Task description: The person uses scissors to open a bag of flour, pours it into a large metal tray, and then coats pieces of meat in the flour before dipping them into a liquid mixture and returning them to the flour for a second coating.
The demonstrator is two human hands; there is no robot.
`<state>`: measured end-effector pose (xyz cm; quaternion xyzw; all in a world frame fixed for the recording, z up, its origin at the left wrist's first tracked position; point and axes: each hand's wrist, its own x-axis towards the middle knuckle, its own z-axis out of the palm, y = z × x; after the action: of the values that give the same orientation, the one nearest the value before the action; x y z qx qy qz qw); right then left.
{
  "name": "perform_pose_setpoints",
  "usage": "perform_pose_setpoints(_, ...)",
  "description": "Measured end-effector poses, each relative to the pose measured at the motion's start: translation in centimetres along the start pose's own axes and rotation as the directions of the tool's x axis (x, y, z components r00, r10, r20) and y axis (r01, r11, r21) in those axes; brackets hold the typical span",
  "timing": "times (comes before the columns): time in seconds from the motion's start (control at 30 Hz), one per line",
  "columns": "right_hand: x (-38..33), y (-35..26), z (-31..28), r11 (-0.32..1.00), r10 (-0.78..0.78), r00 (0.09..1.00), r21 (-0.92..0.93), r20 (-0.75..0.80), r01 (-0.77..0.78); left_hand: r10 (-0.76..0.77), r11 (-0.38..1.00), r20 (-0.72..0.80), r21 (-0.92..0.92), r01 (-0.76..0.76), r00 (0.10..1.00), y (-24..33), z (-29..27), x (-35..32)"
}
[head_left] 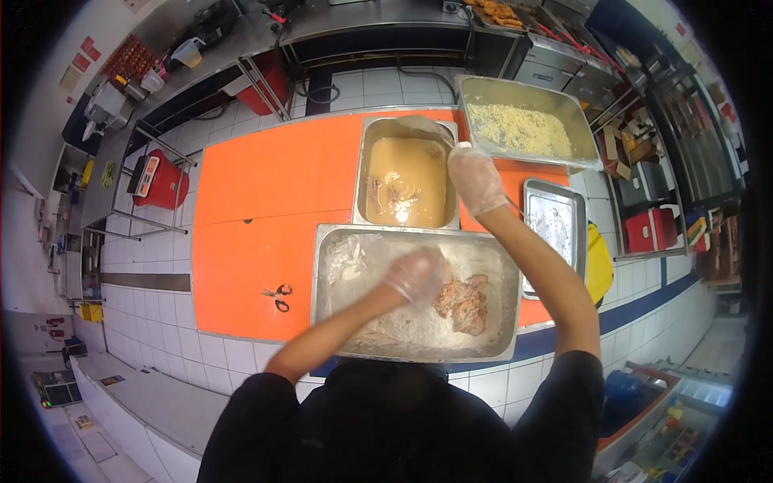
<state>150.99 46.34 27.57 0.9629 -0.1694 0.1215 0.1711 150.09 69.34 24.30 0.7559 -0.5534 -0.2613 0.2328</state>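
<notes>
My left hand (416, 275), in a clear glove, is low over the white flour in a wide metal pan (320, 282). Motion smears its fingers, so their grip does not show. Just right of it, flour-dusted pieces of raw meat (465, 305) lie in the flour. My gloved right hand (478, 180) is at the right rim of a deeper metal pan (360, 181) of tan batter (407, 173). Its fingers look closed around something greyish that reaches over the pan's far corner; its kind is unclear. Lumps of meat show in the batter.
A metal tub (581, 133) of pale yellow crumbs stands at the far right, with a shallow metal tray (555, 193) nearer. Dark-handled scissors (279, 297) lie on the orange tabletop (266, 185). A red bin (167, 183) with a scale on top stands beyond the left edge.
</notes>
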Motion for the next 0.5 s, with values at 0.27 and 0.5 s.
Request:
perform_pose_setpoints(0.27, 5.3, -3.5, 6.1, 0.964, -0.253, 0.883, 0.027, 0.396, 0.264, 0.149, 0.975, 0.011, -0.167, -0.146, 0.989, 2.3, 13.2, -2.0)
perform_pose_setpoints(0.5, 5.7, 1.3, -5.0, 0.978, -0.191, 0.685, 0.076, 0.703, 0.194, -0.089, 0.932, 0.107, -0.341, 0.121, 0.99, 0.8, 5.0, -5.7)
